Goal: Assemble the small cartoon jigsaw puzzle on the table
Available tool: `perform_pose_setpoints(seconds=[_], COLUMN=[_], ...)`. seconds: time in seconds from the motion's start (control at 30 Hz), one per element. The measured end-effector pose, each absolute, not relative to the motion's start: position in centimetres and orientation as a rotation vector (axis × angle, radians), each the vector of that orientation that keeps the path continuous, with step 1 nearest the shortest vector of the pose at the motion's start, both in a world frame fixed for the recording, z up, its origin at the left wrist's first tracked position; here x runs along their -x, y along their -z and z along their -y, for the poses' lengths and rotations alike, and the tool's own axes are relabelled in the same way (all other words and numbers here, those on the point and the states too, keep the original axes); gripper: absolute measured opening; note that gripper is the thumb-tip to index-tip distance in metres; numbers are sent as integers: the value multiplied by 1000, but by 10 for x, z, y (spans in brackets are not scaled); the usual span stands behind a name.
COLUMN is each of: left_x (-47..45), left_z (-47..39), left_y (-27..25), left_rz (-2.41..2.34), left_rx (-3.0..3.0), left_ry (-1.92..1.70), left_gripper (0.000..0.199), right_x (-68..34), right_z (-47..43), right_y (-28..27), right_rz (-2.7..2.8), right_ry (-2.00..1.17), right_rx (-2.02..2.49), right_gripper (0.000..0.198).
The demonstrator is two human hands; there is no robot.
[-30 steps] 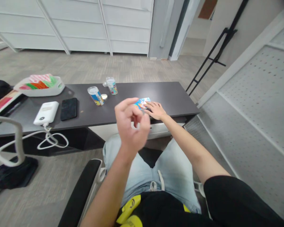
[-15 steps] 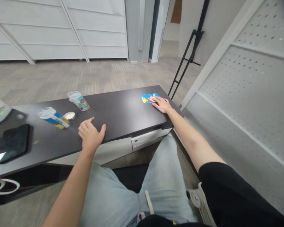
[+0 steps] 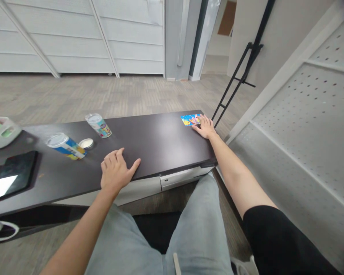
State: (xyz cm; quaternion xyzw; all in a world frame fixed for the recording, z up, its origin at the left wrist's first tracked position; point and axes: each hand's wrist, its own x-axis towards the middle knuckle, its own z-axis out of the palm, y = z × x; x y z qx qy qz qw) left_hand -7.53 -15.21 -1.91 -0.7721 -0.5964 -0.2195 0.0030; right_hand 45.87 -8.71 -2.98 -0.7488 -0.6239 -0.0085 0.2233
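My right hand (image 3: 205, 126) lies with fingers spread at the far right of the dark table (image 3: 157, 141), its fingertips over the right part of a blue, colourful picture card (image 3: 190, 119). My left hand (image 3: 116, 169) rests near the table's front edge, fingers apart and thumb out, holding nothing. Beyond it stands a clear-topped printed cup (image 3: 99, 126). Further left are a second cup (image 3: 67, 146) with a blue and yellow print and a small round white-topped tin or lid (image 3: 86, 143) close beside it.
A black tablet (image 3: 15, 172) lies at the left, with a white basket (image 3: 4, 133) behind it. White cable (image 3: 5, 231) hangs at the lower left. A perforated white panel (image 3: 304, 114) stands on the right, near a black metal stand (image 3: 240, 76). Drawers (image 3: 186, 177) sit under the tabletop.
The view has shifted slightly. My left hand has moved a little to the right along the front edge, its thumb spread wider. My right hand stays at the card.
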Motion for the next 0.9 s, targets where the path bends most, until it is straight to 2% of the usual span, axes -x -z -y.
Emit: perform_pose_setpoints(seconds=[0.1, 0.3, 0.4, 0.47, 0.57, 0.73, 0.83, 0.9], left_x=[72, 68, 68, 66, 65, 70, 74, 74], left_z=[158, 155, 136, 119, 96, 70, 56, 47], left_y=[14, 9, 7, 4, 0, -12, -16, -17], left_rz=[1942, 1991, 2022, 2067, 2154, 2207, 2239, 2260], left_rx=[2450, 2452, 2403, 2327, 2181, 2110, 2150, 2187], left_ry=[769, 835, 915, 992, 1085, 1165, 1219, 1254], left_gripper=[89, 82, 80, 74, 64, 60, 50, 50], right_x=[-448, -403, -371, -351, -326, -310, -309, -309], right_z=[96, 125, 145, 158, 172, 181, 180, 180], right_y=[37, 45, 45, 45, 45, 45, 43, 41], right_rz=[1691, 1732, 1766, 1787, 1814, 1828, 1831, 1837], right_ry=[-52, -152, -166, -181, -212, -209, -215, -225], right_rx=[2026, 1852, 1803, 1784, 1773, 1770, 1794, 1825], right_gripper=[87, 105, 87, 82, 85, 82, 90, 95])
